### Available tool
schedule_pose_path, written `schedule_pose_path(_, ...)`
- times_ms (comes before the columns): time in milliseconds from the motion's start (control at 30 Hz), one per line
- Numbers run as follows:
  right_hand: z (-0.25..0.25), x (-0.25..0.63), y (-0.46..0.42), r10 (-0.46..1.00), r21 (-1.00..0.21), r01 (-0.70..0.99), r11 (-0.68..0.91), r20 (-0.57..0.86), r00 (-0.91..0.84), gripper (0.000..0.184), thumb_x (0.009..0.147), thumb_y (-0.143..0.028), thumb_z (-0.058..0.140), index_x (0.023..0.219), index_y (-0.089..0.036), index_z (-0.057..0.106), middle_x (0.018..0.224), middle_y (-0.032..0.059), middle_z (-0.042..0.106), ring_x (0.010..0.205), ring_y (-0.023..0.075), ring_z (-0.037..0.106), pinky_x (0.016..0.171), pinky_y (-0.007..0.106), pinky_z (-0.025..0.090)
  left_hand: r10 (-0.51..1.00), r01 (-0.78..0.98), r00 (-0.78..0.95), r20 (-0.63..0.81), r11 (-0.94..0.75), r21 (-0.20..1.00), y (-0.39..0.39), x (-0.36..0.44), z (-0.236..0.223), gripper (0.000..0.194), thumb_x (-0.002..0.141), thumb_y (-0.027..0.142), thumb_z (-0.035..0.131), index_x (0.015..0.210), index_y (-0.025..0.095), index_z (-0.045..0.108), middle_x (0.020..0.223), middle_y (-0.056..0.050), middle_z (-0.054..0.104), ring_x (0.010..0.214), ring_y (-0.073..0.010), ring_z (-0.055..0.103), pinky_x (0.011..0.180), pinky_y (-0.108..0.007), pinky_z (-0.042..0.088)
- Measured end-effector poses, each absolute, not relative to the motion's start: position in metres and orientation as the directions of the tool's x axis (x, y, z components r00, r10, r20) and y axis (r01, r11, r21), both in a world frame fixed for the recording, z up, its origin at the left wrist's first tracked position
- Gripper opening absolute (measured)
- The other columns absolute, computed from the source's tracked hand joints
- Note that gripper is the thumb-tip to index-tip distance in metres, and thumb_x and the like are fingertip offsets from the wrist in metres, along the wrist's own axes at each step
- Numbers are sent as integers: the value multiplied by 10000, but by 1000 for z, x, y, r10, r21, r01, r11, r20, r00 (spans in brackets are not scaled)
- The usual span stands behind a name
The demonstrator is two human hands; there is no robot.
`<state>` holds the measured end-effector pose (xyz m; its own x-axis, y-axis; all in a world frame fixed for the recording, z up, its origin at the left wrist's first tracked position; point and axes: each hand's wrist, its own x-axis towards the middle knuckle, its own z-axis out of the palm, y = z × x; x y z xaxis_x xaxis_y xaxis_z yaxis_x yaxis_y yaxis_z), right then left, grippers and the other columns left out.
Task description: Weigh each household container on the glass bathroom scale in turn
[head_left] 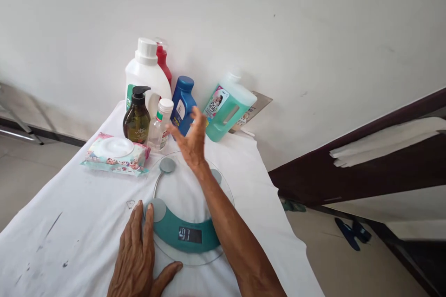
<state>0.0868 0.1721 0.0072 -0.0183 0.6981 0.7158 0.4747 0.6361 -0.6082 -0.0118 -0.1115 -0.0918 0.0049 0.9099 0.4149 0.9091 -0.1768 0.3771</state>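
Observation:
A round glass scale (188, 239) with a teal band and a lit digital display lies on the white cloth. Flat against its left edge rests my left hand (135, 250), thumb and fingers apart. My right hand (191, 141) is raised over the far side of the scale, fingers spread and holding nothing visible. Close by its fingertips stand a clear bottle with a white cap (161, 125) and a blue bottle (184, 106). A translucent green jug (228, 111) with a handle leans behind, to the right of that hand.
A dark pump bottle (137, 118), a large white jug (146, 69) and a red bottle (163, 60) stand at the back left. In front lies a pack of wipes (116, 153). A flat blade-like tool (256, 104) leans on the wall. Slippers (351, 232) lie on the floor.

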Motion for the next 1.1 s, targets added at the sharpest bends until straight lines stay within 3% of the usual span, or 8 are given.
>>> schedule_pose_path(100,24,152,197,584,-616,610,498,759,290,805,853,-658,713,1440,-201,407,1465,218,466,1427,358,424,1179,612,370,910,909,7,415,-179,376,-112,-12,-93,1081,898,597,642,1701,137,82,1689,-272,273,1467,-468,436,1055,-572,516)
schedule_pose_path(200,36,207,238,637,-798,494,346,586,501,810,718,-619,827,1315,-193,483,1450,221,488,1440,375,403,1188,636,348,924,906,-38,381,-129,403,-113,-7,-89,1037,919,594,606,1700,158,83,1700,-262,250,1486,-473,404,1075,-602,493)
schedule_pose_path(267,38,226,265,721,-862,404,305,486,494,656,676,-615,843,1108,-200,576,1178,158,643,1201,354,595,1046,612,495,937,900,-66,344,-93,425,-113,-4,-85,1029,923,590,601,1699,166,75,1703,-260,238,1499,-471,382,1095,-618,475)
schedule_pose_path(333,36,231,286,789,-898,330,290,420,448,497,692,-623,820,879,-221,595,828,54,651,850,281,659,803,511,599,947,895,-67,315,-82,438,-114,-2,-81,1033,920,580,615,1698,175,68,1704,-257,233,1504,-467,375,1107,-622,468)
schedule_pose_path(467,32,221,307,831,-939,187,290,344,436,458,720,-593,807,652,-263,496,509,-68,445,488,162,470,473,336,487,958,889,-68,278,-68,452,-115,-4,-79,1061,898,572,663,1698,205,72,1701,-245,253,1507,-463,383,1127,-631,456)
schedule_pose_path(700,53,214,269,766,-916,1,402,336,548,508,596,-448,921,540,-270,448,425,-106,360,382,104,331,335,278,277,958,911,0,286,-118,395,-116,-14,-82,1150,865,592,714,1706,186,44,1673,-277,321,1459,-476,469,1043,-588,550)
schedule_pose_path(900,89,237,164,775,-867,5,498,448,446,489,609,-312,929,441,-252,474,411,-79,343,388,94,321,374,299,311,963,895,-50,265,-74,439,-120,-8,-80,1116,893,552,705,1702,201,21,1700,-262,272,1523,-453,389,1125,-602,486)
schedule_pose_path(1100,98,232,74,846,-885,-57,462,421,328,412,604,-336,913,483,-225,535,429,-77,369,368,72,334,371,283,321,960,890,-40,277,-92,447,-118,-7,-78,1143,883,573,710,1691,219,-15,1686,-269,252,1523,-472,363,1145,-646,434)
